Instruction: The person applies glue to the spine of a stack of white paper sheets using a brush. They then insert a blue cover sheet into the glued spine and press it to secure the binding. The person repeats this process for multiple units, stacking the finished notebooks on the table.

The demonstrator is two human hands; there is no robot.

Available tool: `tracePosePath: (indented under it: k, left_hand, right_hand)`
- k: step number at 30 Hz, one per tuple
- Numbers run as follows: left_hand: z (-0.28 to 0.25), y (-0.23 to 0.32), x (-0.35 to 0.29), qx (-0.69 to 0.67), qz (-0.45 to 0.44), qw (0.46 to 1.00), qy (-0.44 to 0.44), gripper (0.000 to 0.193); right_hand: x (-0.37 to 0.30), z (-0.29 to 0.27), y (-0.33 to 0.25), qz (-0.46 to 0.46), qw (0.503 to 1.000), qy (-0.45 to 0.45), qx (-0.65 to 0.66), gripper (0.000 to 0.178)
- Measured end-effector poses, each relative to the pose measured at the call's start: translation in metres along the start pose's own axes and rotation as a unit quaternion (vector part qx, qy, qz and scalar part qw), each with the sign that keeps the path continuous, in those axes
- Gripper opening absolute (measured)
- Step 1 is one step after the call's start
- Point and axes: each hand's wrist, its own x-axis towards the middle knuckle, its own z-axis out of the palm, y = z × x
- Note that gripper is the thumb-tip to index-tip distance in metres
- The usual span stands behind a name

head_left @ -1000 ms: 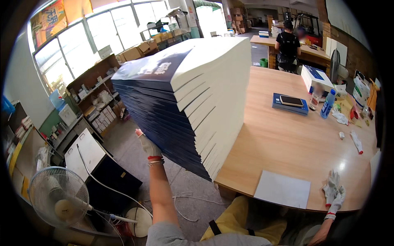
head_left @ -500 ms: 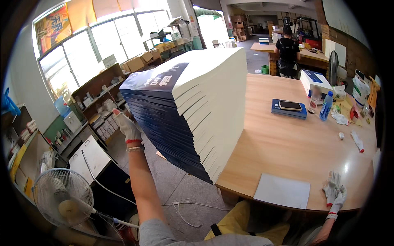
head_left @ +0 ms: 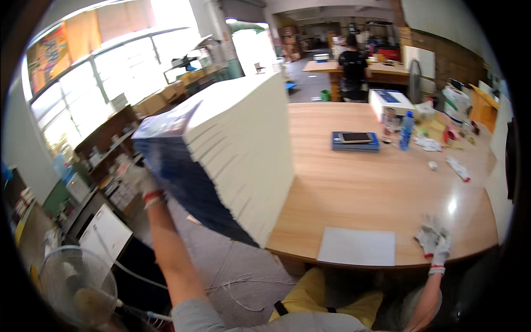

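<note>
A tall stack of thick books (head_left: 243, 149) with dark blue covers and white page edges stands at the table's left edge. Beside its dark side is my left hand (head_left: 138, 178), in a white work glove with a red cuff. Its fingers look stretched out, though blurred; I cannot tell if they touch the books. At the front right of the table, my gloved right hand (head_left: 441, 247) has its fingers closed on a loose white work glove (head_left: 426, 239) with a red cuff. A blank white sheet (head_left: 357, 246) lies left of that hand at the table's front edge.
Farther back on the wooden table (head_left: 332, 193) are a phone (head_left: 355, 137) on blue books (head_left: 344, 147), a blue bottle (head_left: 406, 131), a clear bottle (head_left: 388, 126) and another glove (head_left: 458, 169). A fan (head_left: 78, 288) and cables (head_left: 235, 285) are low at left. A person (head_left: 352, 69) works beyond.
The view has turned right, so the stack and table sit farther left in it. My left hand remains beside the stack, and my right hand remains at the loose glove.
</note>
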Motion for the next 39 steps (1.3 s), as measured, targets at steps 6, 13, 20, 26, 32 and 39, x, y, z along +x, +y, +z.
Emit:
tracePosePath:
  k: [6,13,20,26,32,39]
  left_hand:
    - [-0.087,0.095,-0.245,-0.15,0.21,0.926,-0.274,0.056]
    - [-0.088,0.081,-0.453,0.057,0.216,0.64,-0.735,0.076]
    - [-0.085,0.035,-0.492,0.039,0.356,0.555,-0.751,0.066]
    - [-0.078,0.095,-0.562,0.013,0.334,0.561,-0.758,0.061]
    - [-0.056,0.168,-0.658,0.031,0.332,0.53,-0.78,0.065]
    - [-0.044,0.189,-0.712,0.03,0.35,0.547,-0.76,0.06]
  right_hand:
    - [-0.021,0.006,-0.045,-0.043,0.998,-0.039,0.038,0.031]
    - [-0.077,0.025,-0.162,-0.349,0.857,-0.187,-0.33,0.032]
    - [-0.051,-0.023,-0.117,-0.375,0.796,-0.112,-0.463,0.034]
    - [0.002,-0.08,-0.119,-0.268,0.774,-0.07,-0.57,0.035]
    - [-0.007,-0.126,-0.146,-0.3,0.801,0.16,-0.492,0.035]
    - [-0.216,-0.192,-0.099,-0.013,0.943,0.322,0.082,0.045]
